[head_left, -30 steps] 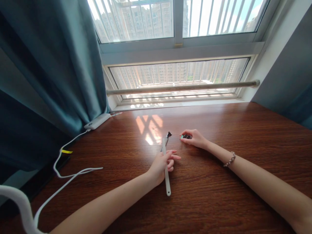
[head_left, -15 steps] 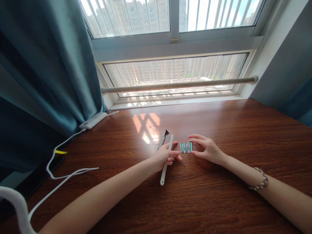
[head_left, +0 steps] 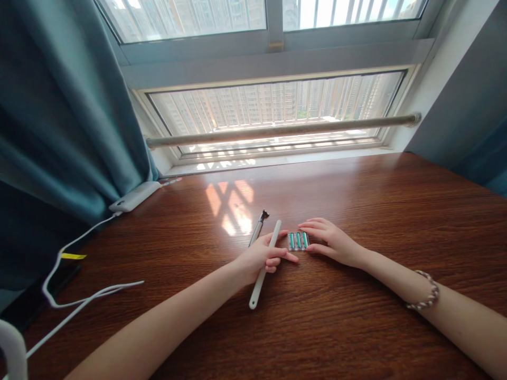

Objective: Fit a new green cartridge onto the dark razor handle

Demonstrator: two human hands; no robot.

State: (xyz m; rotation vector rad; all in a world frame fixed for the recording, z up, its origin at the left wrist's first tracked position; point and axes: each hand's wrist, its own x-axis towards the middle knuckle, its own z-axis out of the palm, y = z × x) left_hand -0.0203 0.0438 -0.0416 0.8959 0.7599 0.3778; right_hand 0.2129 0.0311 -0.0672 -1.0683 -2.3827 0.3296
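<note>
A white cord (head_left: 70,320) lay on the brown table (head_left: 336,327). A silver razor handle (head_left: 256,231) poked out behind the left hand (head_left: 261,258), which gripped a white stick (head_left: 259,289). Just beside that hand sat a small clear box (head_left: 298,241). The right hand (head_left: 335,243) had its fingers apart at the box's right end; I could not tell if they pinched it
</note>
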